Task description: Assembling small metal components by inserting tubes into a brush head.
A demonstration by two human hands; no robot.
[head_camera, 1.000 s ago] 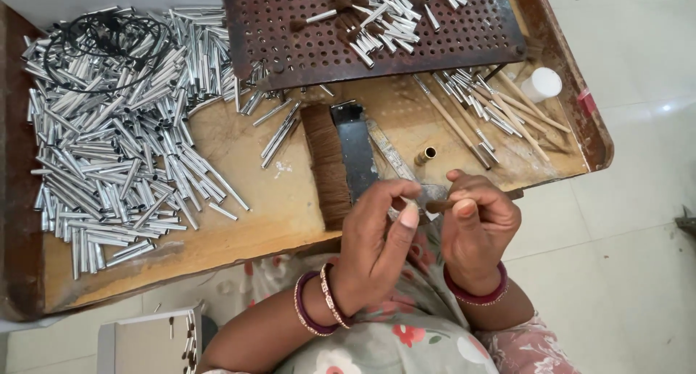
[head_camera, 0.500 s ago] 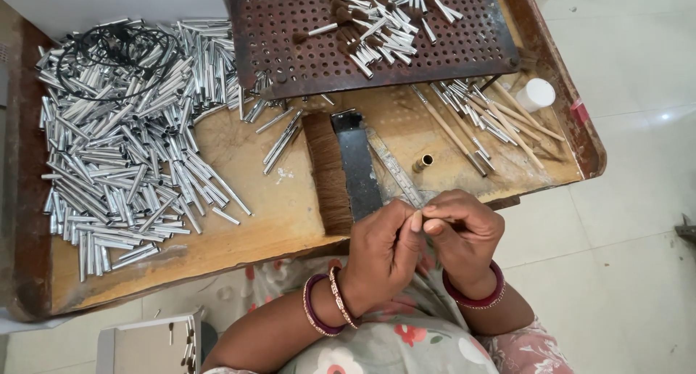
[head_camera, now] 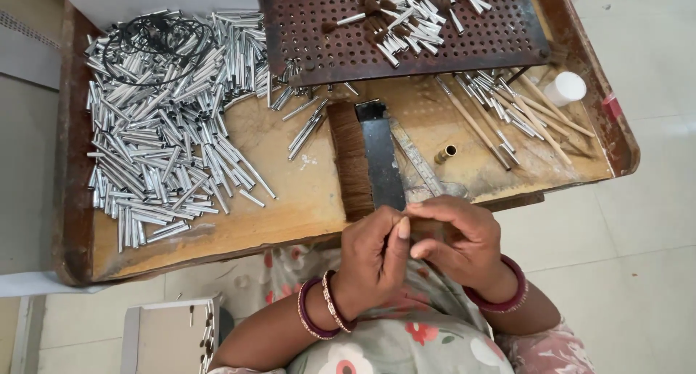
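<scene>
Both hands have drawn together at the desk [head_camera: 217, 232] edge, left hand [head_camera: 373, 261] and right hand [head_camera: 457, 243] fingers pinching something hidden, brown bristle strip [head_camera: 351, 160] at twelve o'clock.

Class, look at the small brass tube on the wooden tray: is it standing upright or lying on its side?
Lying on its side. The brass tube rests lengthwise on the wooden tray, its open end pointing up and right, beside the metal ruler.
</scene>
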